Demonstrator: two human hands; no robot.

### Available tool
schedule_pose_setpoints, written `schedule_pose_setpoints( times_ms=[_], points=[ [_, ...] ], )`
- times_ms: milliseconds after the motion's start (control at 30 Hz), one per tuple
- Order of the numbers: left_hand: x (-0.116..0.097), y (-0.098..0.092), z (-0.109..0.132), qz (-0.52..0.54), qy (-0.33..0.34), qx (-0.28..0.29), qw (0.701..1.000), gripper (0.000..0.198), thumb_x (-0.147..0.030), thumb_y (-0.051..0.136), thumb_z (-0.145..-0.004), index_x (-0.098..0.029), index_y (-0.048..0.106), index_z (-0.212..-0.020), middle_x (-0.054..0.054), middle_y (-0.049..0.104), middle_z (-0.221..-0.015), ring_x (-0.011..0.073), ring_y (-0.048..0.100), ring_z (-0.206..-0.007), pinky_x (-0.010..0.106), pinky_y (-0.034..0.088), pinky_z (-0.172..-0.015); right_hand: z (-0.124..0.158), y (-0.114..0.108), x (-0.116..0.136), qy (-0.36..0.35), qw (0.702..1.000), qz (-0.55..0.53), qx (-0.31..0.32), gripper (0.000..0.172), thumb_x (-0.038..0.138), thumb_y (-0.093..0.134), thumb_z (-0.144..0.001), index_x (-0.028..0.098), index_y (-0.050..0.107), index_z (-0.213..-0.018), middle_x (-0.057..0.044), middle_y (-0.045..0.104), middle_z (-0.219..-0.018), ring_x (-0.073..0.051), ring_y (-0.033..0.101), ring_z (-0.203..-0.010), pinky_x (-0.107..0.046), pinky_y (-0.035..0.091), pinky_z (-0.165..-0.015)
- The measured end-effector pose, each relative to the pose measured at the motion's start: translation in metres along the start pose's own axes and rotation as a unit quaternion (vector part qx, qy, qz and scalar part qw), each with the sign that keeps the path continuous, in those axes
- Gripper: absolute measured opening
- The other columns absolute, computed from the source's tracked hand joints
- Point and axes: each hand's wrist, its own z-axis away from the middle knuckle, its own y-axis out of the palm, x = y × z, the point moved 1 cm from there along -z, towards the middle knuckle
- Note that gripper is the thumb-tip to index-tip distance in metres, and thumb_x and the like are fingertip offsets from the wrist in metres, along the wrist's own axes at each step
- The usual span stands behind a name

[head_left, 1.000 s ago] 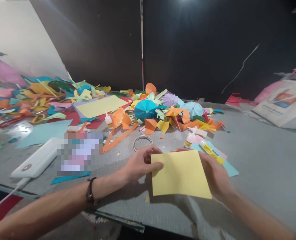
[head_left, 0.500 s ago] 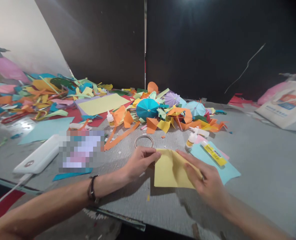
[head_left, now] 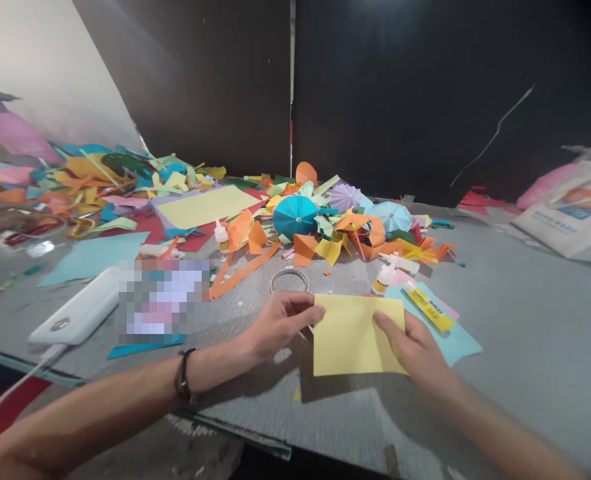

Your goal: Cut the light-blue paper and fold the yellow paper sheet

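Your left grip [head_left: 281, 325] pinches the yellow paper sheet [head_left: 348, 343] near its upper left corner and your right grip [head_left: 422, 348] pinches its right side, thumb on top, the sheet between them over the gray surface [head_left: 535, 313].

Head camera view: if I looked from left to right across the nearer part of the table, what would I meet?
White device with a cable → dark bracelet → left hand → yellow sheet → right hand → white bag.
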Motion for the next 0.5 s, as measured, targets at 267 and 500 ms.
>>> schedule_pose_setpoints(
  times_ms=[267, 500],
  points=[
    [0.000, -0.005, -0.001, -0.016, 0.023, -0.032, 0.999, 0.031, -0.042, 0.082, -0.084, -0.012, 0.072, -0.088, 0.005, 0.070, -0.081, 0.0124, 0.063, -0.070, 0.023, 0.048, -0.061, -0.006, -0.006, 0.003, 0.017, 0.999, -0.040, 0.029, 0.042, 0.056, 0.087, -0.077, 0.020, 0.077, -0.096, -0.013, 0.083, -0.099, -0.028, 0.079, -0.081, -0.037, 0.063, -0.068],
    [0.006, 0.000, 0.001, -0.023, -0.109, 0.178, 0.978, 0.040, -0.051, 0.085, -0.079, -0.015, 0.075, -0.094, 0.002, 0.070, -0.071, 0.0126, 0.063, -0.057, 0.024, 0.052, -0.053, 0.014, 0.005, 0.012, -0.035, 0.977, 0.156, 0.142, 0.030, 0.054, 0.076, -0.088, 0.024, 0.077, -0.089, -0.004, 0.078, -0.083, -0.022, 0.073, -0.073, -0.031, 0.056, -0.061]
  ],
)
